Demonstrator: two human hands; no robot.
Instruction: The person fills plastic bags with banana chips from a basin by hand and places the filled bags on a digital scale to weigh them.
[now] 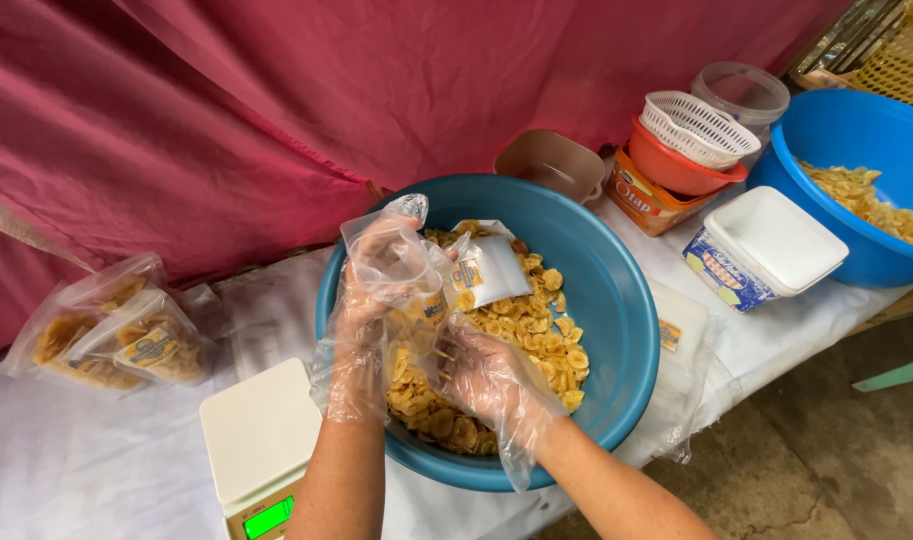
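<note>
1. The left hand point(377, 290), in a loose plastic glove, grips a small clear bag point(417, 290) by its mouth over the teal basin point(617, 300).
2. The right hand point(492, 385), also gloved, is cupped among the chips point(537, 335) in the basin; whether it has closed on any, I cannot tell.
3. To do this well, I judge: keep the bag mouth wide and low over the basin, so spills fall back in.
4. A second bag point(489, 272) with a yellow-and-blue label lies on the chips.
5. Filled bags point(117, 335) with like labels lie far left on the counter point(77, 460); a scale point(257, 435) stands near.
6. Right: a white tub point(767, 250) with a blue-yellow label, and an orange box point(645, 200) under bowls.
</note>
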